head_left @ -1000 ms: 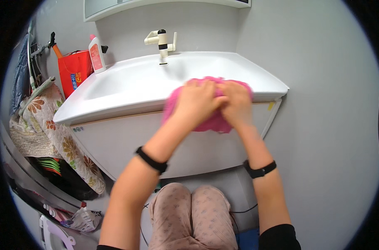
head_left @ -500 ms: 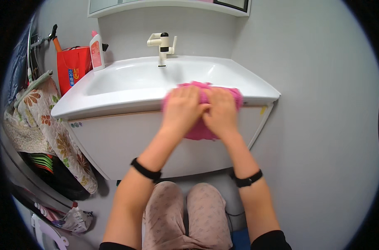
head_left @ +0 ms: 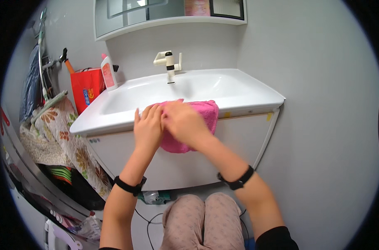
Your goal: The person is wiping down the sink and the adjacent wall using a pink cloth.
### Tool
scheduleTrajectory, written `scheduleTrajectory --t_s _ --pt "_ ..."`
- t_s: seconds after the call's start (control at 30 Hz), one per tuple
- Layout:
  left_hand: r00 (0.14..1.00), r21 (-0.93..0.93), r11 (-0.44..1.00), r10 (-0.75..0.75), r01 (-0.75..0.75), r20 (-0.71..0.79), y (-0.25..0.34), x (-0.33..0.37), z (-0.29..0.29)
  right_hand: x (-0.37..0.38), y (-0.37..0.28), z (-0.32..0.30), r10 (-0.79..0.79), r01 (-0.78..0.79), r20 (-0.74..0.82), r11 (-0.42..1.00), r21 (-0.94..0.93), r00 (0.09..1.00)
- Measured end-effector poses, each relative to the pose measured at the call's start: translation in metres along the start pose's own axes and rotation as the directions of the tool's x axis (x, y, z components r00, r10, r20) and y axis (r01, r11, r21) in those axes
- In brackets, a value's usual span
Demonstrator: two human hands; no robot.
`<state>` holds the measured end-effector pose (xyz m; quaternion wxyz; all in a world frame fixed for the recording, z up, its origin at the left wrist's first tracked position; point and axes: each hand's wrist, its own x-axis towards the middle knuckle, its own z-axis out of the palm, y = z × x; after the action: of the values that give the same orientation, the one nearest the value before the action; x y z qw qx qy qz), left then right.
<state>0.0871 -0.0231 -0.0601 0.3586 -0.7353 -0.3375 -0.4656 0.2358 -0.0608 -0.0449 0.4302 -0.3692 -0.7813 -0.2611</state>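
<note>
A pink cloth (head_left: 203, 113) lies folded over the front rim of the white washbasin (head_left: 127, 100) and hangs down its front. My right hand (head_left: 183, 125) is closed over the cloth's left part, its fingers smeared by motion. Close beside it, my left hand (head_left: 148, 127) rests at the cloth's left end on the rim. The left fingers are stretched out, the little finger apart from the others. The left thumb area meets the right hand's fingertips, so what lies between them is hidden. A black band circles each forearm.
A cream faucet (head_left: 170, 64) stands behind the bowl. On the basin's left corner are a white bottle with a pink cap (head_left: 108, 73) and, beside it, a red bag (head_left: 86, 88). A flowered quilted cover (head_left: 68, 137) hangs at left. A mirror cabinet (head_left: 148, 14) is above.
Both hands have shifted left along the rim, uncovering the cloth's right part. The right hand has come across toward the left hand, whose fingers have straightened. The view has tilted up slightly.
</note>
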Motion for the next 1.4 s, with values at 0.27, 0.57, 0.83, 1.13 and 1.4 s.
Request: scheduleTrajectory --t_s 0.27,0.57,0.83,1.13,1.4 --pt "0.888 -0.014 0.979 -0.179 0.204 0.425 -0.03 0.007 0.005 0.011 0.01 0.038 -0.025 0.025 -0.063 1.0 -0.008 0.998" --pt "0.965 -0.519 0.849 0.209 -0.098 0.16 0.189 0.096 0.102 -0.09 0.163 -0.137 0.226 -0.215 0.001 0.928 -0.304 0.974" --pt "0.987 -0.257 0.965 0.087 -0.049 0.138 0.296 0.114 0.128 -0.136 0.219 -0.181 0.598 -0.592 0.007 0.795 -0.132 0.802" --pt "0.999 -0.237 0.971 -0.028 0.019 -0.035 0.069 0.008 0.045 -0.032 0.052 -0.041 0.049 -0.04 0.053 0.985 -0.168 0.997" --pt "0.989 0.041 0.989 -0.139 0.141 -0.056 -0.14 -0.062 -0.034 0.079 -0.071 0.11 -0.151 0.126 0.209 0.984 0.129 0.966"
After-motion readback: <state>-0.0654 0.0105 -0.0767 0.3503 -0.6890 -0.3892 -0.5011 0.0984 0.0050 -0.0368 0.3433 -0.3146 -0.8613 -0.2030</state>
